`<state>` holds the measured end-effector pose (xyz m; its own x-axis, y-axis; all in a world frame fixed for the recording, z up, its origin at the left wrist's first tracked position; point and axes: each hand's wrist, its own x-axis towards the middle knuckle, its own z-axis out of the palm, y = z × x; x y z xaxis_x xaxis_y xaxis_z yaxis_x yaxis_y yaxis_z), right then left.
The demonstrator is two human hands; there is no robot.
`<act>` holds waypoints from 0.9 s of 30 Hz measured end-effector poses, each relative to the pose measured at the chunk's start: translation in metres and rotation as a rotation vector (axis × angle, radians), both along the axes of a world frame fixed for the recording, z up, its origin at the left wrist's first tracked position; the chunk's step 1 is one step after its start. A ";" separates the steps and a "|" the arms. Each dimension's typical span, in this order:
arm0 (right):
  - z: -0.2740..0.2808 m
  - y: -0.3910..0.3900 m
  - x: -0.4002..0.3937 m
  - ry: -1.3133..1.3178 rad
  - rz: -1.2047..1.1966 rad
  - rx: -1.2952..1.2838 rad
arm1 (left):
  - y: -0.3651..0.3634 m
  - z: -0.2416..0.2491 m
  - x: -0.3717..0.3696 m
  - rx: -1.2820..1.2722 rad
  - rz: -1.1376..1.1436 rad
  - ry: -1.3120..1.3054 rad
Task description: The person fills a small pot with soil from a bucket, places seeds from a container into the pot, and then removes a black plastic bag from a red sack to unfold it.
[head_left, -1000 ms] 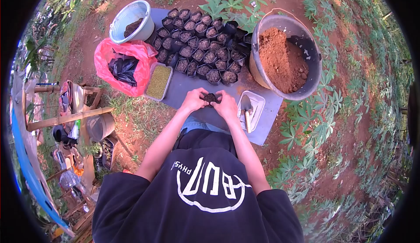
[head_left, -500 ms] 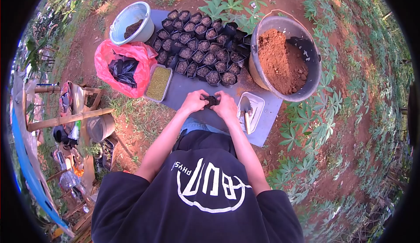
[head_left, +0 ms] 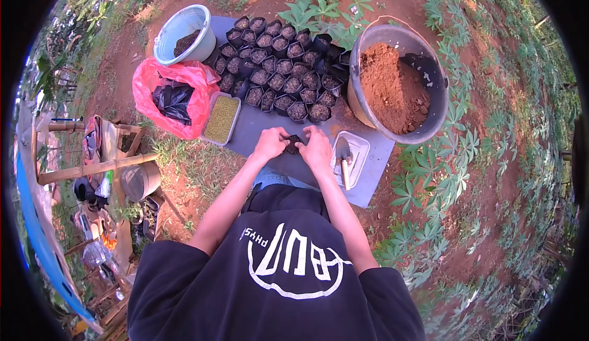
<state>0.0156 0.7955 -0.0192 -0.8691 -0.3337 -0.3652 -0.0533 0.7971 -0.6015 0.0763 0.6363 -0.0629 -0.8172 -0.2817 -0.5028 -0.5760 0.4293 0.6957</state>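
Between my two hands, at the near edge of the grey table, is a small black plastic seedling bag [head_left: 294,145] with dark soil in it. My left hand [head_left: 272,143] grips its left side with bent fingers. On the opposite side my right hand [head_left: 316,147] has its fingers closed at the rim. A hand trowel [head_left: 344,161] lies across a white tray [head_left: 362,146] just right of my right hand. Beyond my hands stand rows of filled black seedling bags [head_left: 276,82] packed close together.
A large bucket of reddish soil [head_left: 381,83] stands at the right. Leftward are a light blue bucket [head_left: 205,42], a pink plastic bag [head_left: 147,86] holding black plastic, and a clear box of small greenish grains [head_left: 221,120]. Leafy plants [head_left: 423,184] border the grey table [head_left: 375,172].
My fingers have shifted slightly at the rim of the bag, and its dark top shows more between them. The other things stay where they were.
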 end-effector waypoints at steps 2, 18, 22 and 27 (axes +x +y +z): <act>0.001 0.001 0.000 0.035 0.007 0.027 | 0.002 0.002 -0.001 -0.003 0.017 0.010; -0.006 -0.006 0.011 0.183 0.023 -0.012 | 0.005 0.014 0.003 -0.157 -0.032 0.271; 0.004 -0.006 0.019 0.187 0.011 -0.145 | -0.005 0.025 0.017 -0.173 0.065 0.263; 0.017 -0.001 0.028 0.303 0.057 -0.338 | -0.040 0.035 0.046 -0.253 0.149 0.310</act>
